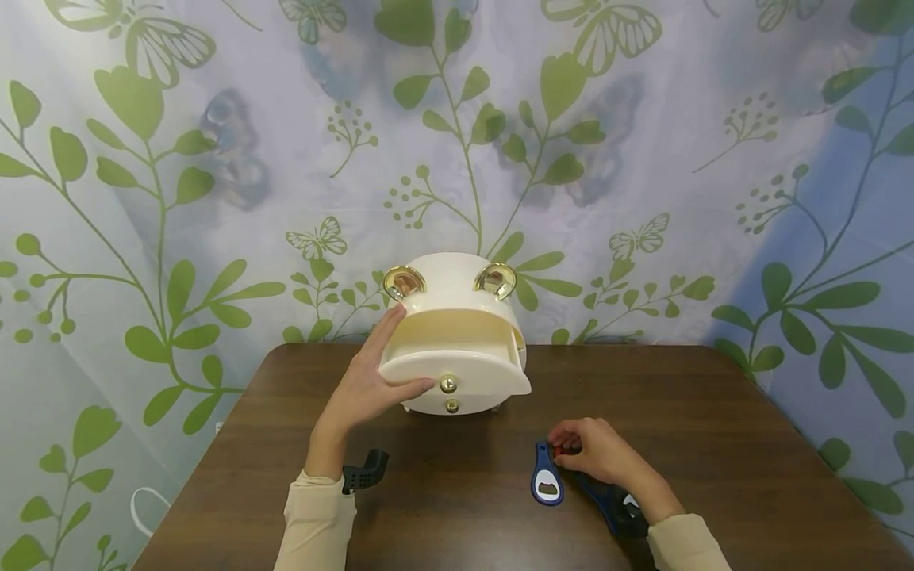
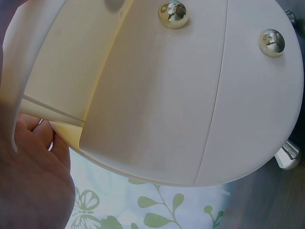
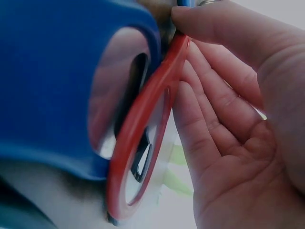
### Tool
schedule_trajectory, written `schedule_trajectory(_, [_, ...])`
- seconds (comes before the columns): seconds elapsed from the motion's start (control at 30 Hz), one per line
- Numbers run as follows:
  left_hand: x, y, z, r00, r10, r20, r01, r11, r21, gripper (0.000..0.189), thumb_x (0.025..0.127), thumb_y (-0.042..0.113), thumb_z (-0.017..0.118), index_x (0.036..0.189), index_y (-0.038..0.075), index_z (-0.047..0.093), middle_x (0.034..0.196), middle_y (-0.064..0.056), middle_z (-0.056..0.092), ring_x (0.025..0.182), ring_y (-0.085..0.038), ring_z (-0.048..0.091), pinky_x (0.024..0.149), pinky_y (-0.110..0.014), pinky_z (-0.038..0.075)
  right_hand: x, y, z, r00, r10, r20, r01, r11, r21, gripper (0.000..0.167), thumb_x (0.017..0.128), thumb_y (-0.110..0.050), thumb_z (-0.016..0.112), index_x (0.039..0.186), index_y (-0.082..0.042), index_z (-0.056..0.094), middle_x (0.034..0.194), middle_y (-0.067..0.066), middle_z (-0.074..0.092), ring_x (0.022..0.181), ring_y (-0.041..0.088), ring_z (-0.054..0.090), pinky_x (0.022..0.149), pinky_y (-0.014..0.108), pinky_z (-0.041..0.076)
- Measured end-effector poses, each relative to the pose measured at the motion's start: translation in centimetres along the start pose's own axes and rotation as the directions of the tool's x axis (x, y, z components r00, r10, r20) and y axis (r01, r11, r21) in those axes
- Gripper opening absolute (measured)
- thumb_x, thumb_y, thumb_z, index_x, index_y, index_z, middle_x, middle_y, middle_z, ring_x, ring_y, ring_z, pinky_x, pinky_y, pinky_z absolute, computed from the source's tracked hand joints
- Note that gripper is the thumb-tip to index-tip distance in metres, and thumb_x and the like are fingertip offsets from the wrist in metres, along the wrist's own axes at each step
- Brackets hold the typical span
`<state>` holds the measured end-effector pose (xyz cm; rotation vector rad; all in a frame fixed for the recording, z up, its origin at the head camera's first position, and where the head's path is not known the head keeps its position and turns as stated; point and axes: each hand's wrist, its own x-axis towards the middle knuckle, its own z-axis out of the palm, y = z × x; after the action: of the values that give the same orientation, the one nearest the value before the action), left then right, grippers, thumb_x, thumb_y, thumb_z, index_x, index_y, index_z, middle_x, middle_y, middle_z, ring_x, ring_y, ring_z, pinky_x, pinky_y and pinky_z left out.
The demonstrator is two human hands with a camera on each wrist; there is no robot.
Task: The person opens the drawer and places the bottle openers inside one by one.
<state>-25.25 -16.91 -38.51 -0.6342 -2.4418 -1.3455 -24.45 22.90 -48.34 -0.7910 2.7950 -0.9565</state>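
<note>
A white cabinet with gold ear-like rings stands at the back of the table, its top drawer pulled out. My left hand grips the left end of that drawer, the thumb across its front beside a gold knob. In the left wrist view, the fingers reach behind the drawer front. Low over the table at right, my right hand pinches the narrow end of a red bottle opener, mostly hidden in the head view. Left of this hand lies a blue bottle opener, white around its opening.
Another dark blue opener lies partly under the right wrist. Black camera mounts sit at the left wrist and the right one. A leaf-patterned curtain hangs behind the brown table.
</note>
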Motion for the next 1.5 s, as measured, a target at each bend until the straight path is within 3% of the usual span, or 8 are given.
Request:
schedule_trajectory(0.57, [-0.1, 0.0, 0.4, 1.000, -0.011, 0.009, 0.011, 1.000, -0.007, 0.110, 0.077, 0.046, 0.091, 0.164, 0.039, 0.023, 0.169, 0.020, 0.018, 0.158, -0.017, 0.017, 0.121, -0.061, 0.025, -0.7, 0.3, -0.6, 0.999, 0.047, 0.011, -0.046, 0.998, -0.036, 0.017, 0.083, -0.008, 0.084, 0.099, -0.011, 0.076, 0.089, -0.007, 0.073, 0.080, 0.005, 0.067, 0.072, 0.024, 0.056])
schedule_trajectory(1.0, [0.0, 0.1, 0.2, 1.000, -0.004, -0.004, 0.004, 1.000, -0.003, 0.110, 0.076, 0.045, 0.091, 0.163, 0.039, 0.024, 0.169, 0.020, 0.019, 0.158, -0.015, 0.018, 0.122, -0.057, 0.025, -0.5, -0.3, -1.4, 0.996, 0.037, -0.080, -0.038, 0.999, -0.015, 0.015, 0.085, -0.012, 0.084, 0.099, -0.010, 0.079, 0.088, -0.008, 0.076, 0.079, 0.005, 0.070, 0.069, 0.022, 0.057])
schedule_trajectory(1.5, [0.0, 0.2, 0.0, 1.000, 0.003, -0.005, -0.003, 1.000, -0.011, 0.108, 0.078, 0.042, 0.091, 0.163, 0.037, 0.025, 0.169, 0.018, 0.020, 0.157, -0.014, 0.018, 0.122, -0.058, 0.025, -0.2, -2.4, -3.2, 0.987, 0.041, -0.156, -0.045, 0.999, -0.024, 0.018, 0.087, -0.011, 0.082, 0.104, -0.007, 0.078, 0.092, -0.007, 0.076, 0.086, 0.011, 0.072, 0.077, 0.029, 0.061])
